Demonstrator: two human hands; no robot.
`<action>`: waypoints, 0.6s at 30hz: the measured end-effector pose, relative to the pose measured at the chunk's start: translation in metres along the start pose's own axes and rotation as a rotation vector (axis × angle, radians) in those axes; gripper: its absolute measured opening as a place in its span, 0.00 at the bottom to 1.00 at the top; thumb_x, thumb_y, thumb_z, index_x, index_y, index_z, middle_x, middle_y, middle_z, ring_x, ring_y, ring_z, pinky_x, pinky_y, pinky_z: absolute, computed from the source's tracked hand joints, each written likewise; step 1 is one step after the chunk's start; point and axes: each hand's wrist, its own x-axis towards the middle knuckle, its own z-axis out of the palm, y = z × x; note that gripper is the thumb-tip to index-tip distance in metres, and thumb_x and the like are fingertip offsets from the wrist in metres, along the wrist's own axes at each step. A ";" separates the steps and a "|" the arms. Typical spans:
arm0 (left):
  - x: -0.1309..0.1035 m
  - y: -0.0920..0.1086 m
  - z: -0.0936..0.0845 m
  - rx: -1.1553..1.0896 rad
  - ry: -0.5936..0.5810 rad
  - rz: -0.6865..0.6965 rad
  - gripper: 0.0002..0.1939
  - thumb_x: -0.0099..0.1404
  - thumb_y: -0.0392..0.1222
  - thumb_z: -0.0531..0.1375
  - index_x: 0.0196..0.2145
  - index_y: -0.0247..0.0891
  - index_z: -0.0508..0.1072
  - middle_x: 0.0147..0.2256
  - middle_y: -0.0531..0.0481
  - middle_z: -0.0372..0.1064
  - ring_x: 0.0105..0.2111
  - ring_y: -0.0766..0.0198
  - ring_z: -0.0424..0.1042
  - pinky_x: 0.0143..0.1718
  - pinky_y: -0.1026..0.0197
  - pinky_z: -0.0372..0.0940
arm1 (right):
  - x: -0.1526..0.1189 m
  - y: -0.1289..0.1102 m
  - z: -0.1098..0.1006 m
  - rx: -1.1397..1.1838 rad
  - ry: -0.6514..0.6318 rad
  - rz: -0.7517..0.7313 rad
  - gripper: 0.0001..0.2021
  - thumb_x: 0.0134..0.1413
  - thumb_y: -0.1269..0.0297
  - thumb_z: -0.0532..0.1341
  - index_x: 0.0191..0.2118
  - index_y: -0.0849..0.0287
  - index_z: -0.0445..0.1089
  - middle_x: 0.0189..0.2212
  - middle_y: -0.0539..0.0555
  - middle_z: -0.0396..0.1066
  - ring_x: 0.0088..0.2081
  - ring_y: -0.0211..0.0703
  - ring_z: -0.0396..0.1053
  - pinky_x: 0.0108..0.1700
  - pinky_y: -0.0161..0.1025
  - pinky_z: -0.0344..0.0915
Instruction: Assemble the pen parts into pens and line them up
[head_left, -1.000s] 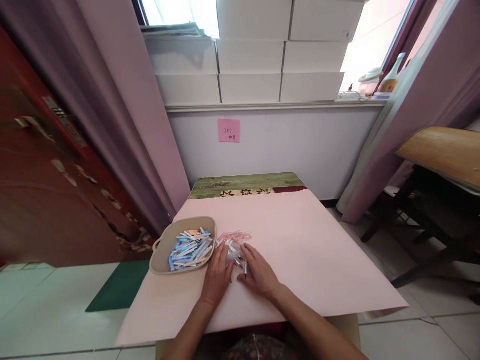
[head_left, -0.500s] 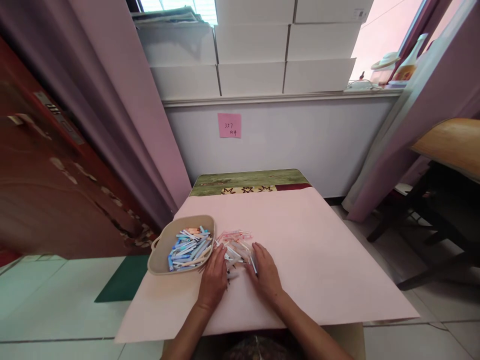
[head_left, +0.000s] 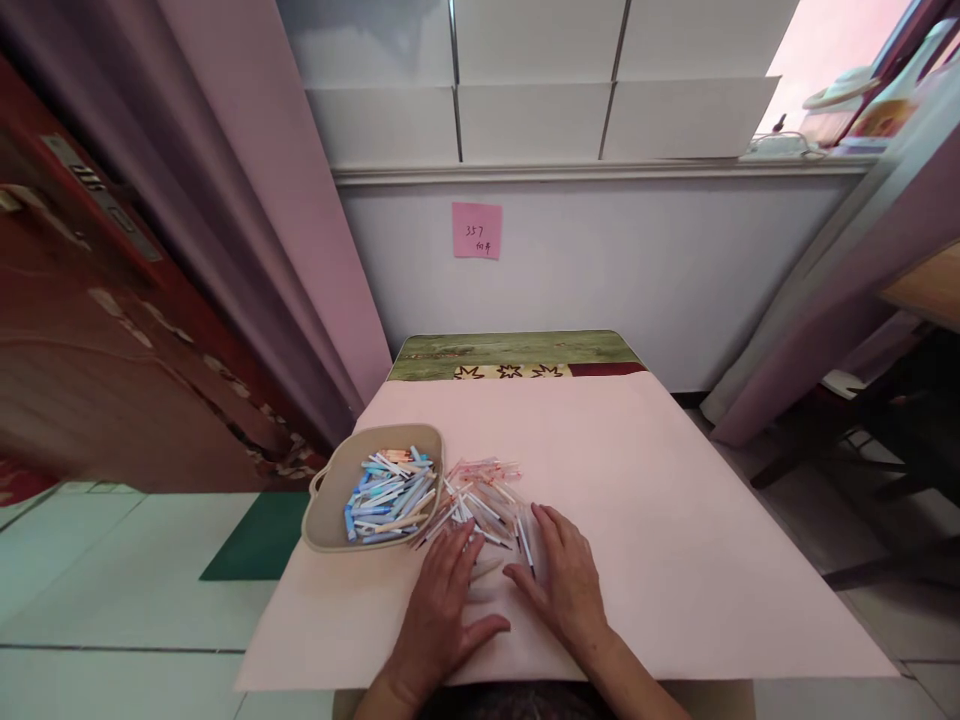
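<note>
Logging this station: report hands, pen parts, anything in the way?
Left hand open, right hand open, both at loose pen parts. Parts lie on pink sheet. Basket close on their left.

Covered, cropped, tiny
Left hand point(head_left: 439, 608) hides some slim sticks point(head_left: 489, 508) partly — top edge crops white boxes point(head_left: 532, 122) — pink note's point(head_left: 477, 231) lower writing unreadable.

the left hand point(head_left: 442, 608), right hand point(head_left: 568, 580) and forearms point(head_left: 630, 680) are bare; dark clothing point(head_left: 517, 702) shows below, its details unclear.

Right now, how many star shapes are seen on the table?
3: a left star, a middle star and a right star, in one row beyond the pink sheet; it may hide more.
</note>
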 end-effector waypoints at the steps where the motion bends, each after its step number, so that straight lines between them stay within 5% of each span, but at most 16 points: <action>1: -0.003 0.002 0.000 0.023 -0.025 0.012 0.40 0.58 0.55 0.61 0.62 0.35 0.55 0.61 0.35 0.57 0.61 0.44 0.55 0.58 0.42 0.58 | -0.004 0.000 -0.001 -0.008 -0.006 -0.011 0.39 0.49 0.46 0.63 0.64 0.55 0.51 0.59 0.62 0.57 0.58 0.61 0.57 0.57 0.56 0.57; 9: 0.004 -0.006 0.019 0.178 0.119 -0.103 0.23 0.65 0.39 0.56 0.57 0.38 0.62 0.56 0.37 0.65 0.56 0.49 0.64 0.54 0.46 0.63 | -0.016 0.003 -0.001 -0.059 -0.022 0.036 0.32 0.50 0.56 0.62 0.61 0.54 0.56 0.60 0.61 0.57 0.58 0.61 0.57 0.57 0.56 0.58; 18: -0.012 -0.001 -0.013 -0.008 0.224 -0.218 0.21 0.66 0.39 0.55 0.57 0.44 0.63 0.50 0.44 0.70 0.52 0.52 0.68 0.52 0.48 0.67 | -0.019 -0.009 0.000 0.071 -0.018 0.064 0.33 0.48 0.68 0.59 0.62 0.50 0.54 0.62 0.57 0.53 0.60 0.57 0.56 0.57 0.54 0.62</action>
